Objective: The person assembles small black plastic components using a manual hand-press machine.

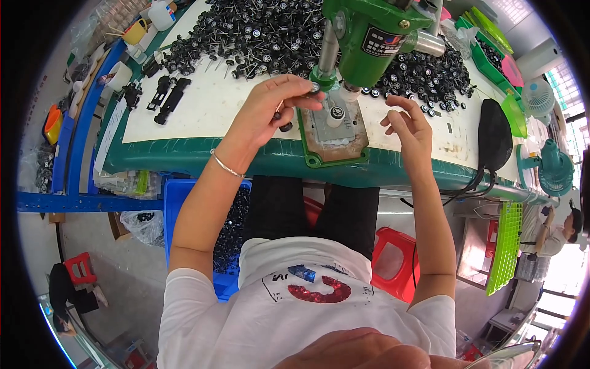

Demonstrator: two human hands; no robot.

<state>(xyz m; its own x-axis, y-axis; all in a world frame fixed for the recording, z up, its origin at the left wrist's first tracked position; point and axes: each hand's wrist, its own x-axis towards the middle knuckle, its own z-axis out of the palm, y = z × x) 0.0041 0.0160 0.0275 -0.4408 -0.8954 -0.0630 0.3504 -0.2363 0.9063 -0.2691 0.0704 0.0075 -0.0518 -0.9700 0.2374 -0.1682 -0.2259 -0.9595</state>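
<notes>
Beside a green hand press point(362, 52), my left hand point(267, 104) is closed, pinching a small black toy wheel point(315, 88) between thumb and fingertips. More black wheels, with a thin metal axle, show under its curled fingers; how they are held is partly hidden. On the press's base plate point(316, 132), a small wheel point(337, 113) with a silver hub sits face up on a white round holder point(335, 122), below the ram. Right of the plate, my right hand point(410, 126) hangs above the table edge, fingers loosely bent and apart, with nothing seen in it.
A large heap of black wheels and axles point(258, 37) covers the table's back. Black chassis pieces point(172, 100) lie at left. A dark cloth-like object point(493, 135) and fans point(556, 167) are at right. Below the table stands a blue bin point(175, 206) of black parts.
</notes>
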